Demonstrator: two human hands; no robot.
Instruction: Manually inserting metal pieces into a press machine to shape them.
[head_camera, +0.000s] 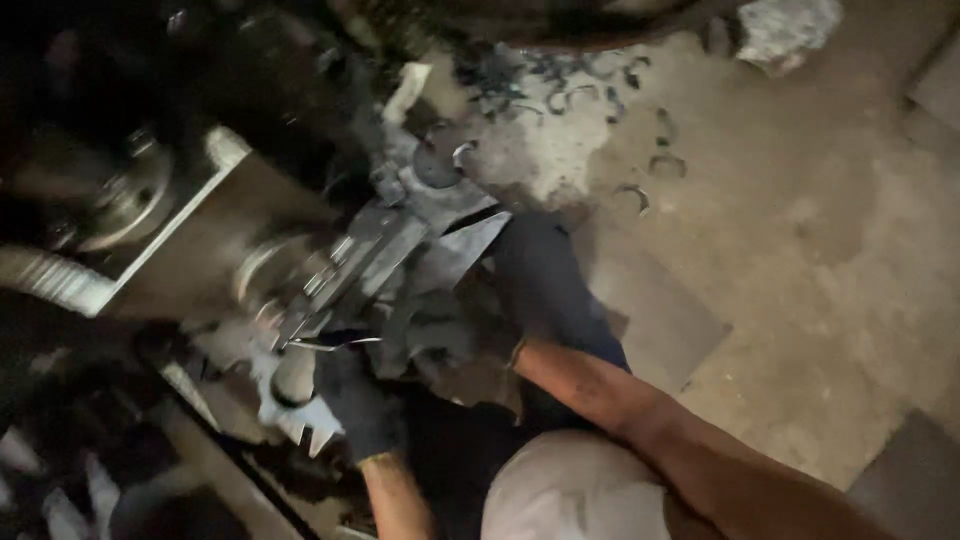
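At the centre of the frame, both gloved hands grip a jagged metal plate (440, 250) against the machine (150, 200): left hand (360, 405) closed on its lower end, right hand (540, 280) pressing its edge. Sharp edges could cut if a grip slips.

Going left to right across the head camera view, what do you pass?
Round metal machine part → left hand in a dark glove → right hand in a dark glove → curled metal shavings on the floor → concrete floor.
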